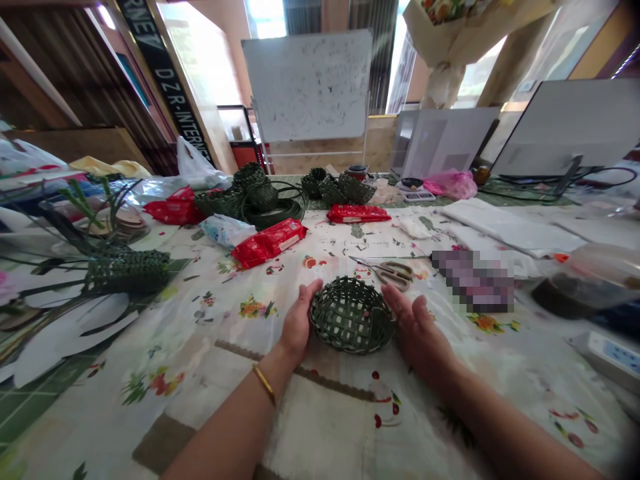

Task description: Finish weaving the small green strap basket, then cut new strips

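Note:
A small oval basket (353, 317) woven from dark green strips rests on the tablecloth, its openwork base showing pale cloth through the gaps. My left hand (299, 321) lies along its left side, fingers stretched toward the rim and partly hidden behind it. On the opposite side, my right hand (423, 330) has its palm turned inward, with straight fingers at the rim and the thumb raised apart. Neither hand is wrapped round the basket. Just beyond it lies a pair of scissors (395, 272), blades pointing left.
Red packets (270, 243) and several woven green pieces (260, 193) lie farther back. At left stands an unfinished weave with loose strips (127, 270). A blurred-out object (473, 280), a clear plastic container (590, 280) and a power strip (613, 357) are at right.

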